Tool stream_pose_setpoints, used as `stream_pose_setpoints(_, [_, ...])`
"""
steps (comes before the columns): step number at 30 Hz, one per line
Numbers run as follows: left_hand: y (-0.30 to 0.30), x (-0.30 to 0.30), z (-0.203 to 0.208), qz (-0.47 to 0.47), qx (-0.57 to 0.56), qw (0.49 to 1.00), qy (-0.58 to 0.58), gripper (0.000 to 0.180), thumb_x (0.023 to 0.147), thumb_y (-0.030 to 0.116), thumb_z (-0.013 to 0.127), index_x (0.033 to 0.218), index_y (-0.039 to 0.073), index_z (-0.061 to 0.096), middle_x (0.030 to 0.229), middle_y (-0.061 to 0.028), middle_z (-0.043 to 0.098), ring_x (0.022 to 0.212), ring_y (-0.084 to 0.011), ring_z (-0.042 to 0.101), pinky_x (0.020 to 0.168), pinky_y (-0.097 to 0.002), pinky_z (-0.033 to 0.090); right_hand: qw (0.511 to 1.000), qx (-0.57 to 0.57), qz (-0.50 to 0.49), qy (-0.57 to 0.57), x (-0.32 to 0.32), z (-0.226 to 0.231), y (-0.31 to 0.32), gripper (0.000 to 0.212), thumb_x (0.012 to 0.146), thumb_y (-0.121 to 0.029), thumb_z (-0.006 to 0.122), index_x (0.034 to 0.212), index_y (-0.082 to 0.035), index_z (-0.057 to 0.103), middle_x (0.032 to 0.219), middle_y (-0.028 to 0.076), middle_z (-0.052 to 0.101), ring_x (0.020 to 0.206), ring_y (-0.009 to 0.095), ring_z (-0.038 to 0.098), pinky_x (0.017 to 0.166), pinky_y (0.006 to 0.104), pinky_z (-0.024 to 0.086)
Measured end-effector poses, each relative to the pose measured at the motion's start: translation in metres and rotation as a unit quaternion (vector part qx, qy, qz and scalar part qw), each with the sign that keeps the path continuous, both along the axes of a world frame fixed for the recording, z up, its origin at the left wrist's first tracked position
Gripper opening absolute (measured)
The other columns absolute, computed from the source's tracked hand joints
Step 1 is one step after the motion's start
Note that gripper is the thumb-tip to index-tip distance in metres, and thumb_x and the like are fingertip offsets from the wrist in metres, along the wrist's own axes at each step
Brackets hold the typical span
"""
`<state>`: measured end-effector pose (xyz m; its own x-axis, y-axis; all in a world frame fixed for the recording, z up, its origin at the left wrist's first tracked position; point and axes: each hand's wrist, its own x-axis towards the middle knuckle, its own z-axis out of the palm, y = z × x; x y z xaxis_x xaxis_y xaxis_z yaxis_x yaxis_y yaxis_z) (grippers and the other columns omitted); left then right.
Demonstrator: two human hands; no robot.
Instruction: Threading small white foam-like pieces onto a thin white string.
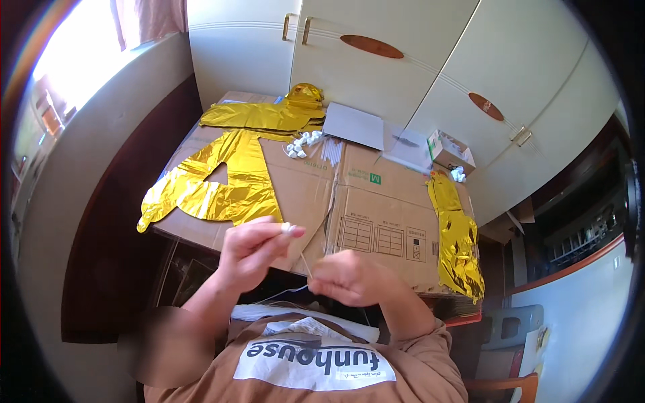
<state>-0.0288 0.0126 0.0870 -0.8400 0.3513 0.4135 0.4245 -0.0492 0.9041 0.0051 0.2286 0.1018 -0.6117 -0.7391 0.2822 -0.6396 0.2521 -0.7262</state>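
My left hand (252, 248) pinches a small white roll (289, 228), probably of ribbon, between thumb and fingertips. From it a thin pale strand (306, 263) runs down to my right hand (353, 277), whose fingers are closed on it. A loose length of the strand trails below my right hand, over my lap. Both hands are above the near edge of the cardboard. Just beyond my left hand lies a flat, uninflated gold foil balloon (245, 178) shaped like the letter A.
Cardboard (302, 195) covers the table. Folded gold balloons (262, 115) lie at back left, another balloon (458, 235) at right. Several white rolls (306, 142), thin white sticks (330, 152), a grey-white sheet (354, 125) and a small box (451, 152) sit toward the white cabinet (383, 74).
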Motion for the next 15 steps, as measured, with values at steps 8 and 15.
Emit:
stream_pose_setpoints(8, [-0.008,0.004,0.002,0.05,-0.001,0.997,-0.065,0.008,0.083,0.002,0.065,0.09,0.004,0.069,0.071,-0.0096,0.064,0.061,-0.0184,0.059,0.057,-0.0303,0.047,0.999,-0.029,-0.023,-0.033,-0.004,-0.004,0.005,0.019,0.09,-0.019,0.062,0.08,-0.003,0.058,0.069,0.01,0.056,0.06,0.025,0.056,0.056,0.0334,0.044])
stream_pose_setpoints(15, [0.002,0.002,-0.009,-0.082,0.07,0.994,-0.015,0.008,0.084,-0.001,0.061,0.085,0.001,0.068,0.073,-0.0121,0.064,0.059,-0.0133,0.057,0.052,-0.0286,0.045,0.997,-0.049,-0.061,-0.012,-0.006,-0.008,0.005,0.018,0.092,-0.017,0.058,0.079,-0.004,0.057,0.066,0.01,0.054,0.062,0.023,0.056,0.058,0.0316,0.044])
